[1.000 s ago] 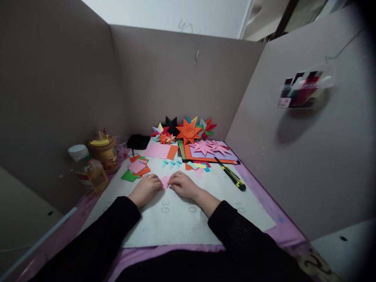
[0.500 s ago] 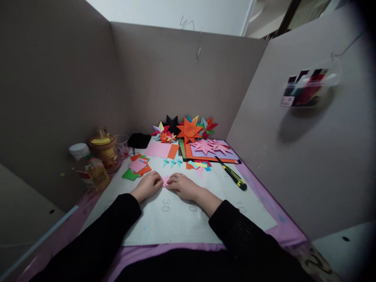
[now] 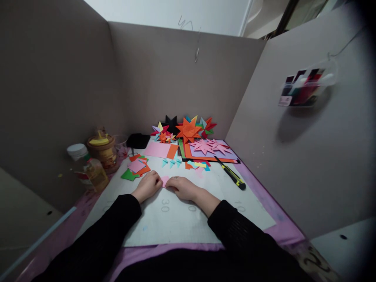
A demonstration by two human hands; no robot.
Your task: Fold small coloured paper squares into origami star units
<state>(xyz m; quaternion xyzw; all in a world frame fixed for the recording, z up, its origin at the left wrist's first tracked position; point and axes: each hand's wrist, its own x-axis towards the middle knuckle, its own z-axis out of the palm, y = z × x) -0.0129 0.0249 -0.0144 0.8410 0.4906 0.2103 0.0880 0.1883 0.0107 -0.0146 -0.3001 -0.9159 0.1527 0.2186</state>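
Note:
A small piece of pink paper (image 3: 165, 180) lies between my hands on the white mat (image 3: 176, 227), its edges partly hidden by my fingers. My left hand (image 3: 148, 185) is curled closed and grips its left side. From the other side my right hand (image 3: 182, 187) pinches the paper with bent fingers. Just beyond are several light blue folded paper pieces (image 3: 172, 163). Left of them rests a loose pile of coloured paper squares (image 3: 137, 166), with pink, orange and green showing.
A yellow-and-black utility knife (image 3: 232, 174) lies to the right. Pink paper stars (image 3: 204, 146) rest on stacked sheets, with a large orange star (image 3: 188, 130) behind. At left stand a bottle of amber liquid (image 3: 96, 175), a white-capped jar (image 3: 76, 152) and a brown pot (image 3: 102, 152). Grey panels enclose the table.
My right fingers have shifted slightly on the pink paper and now lie flatter and closer together. My left hand stays nearly in place. The view has moved a little.

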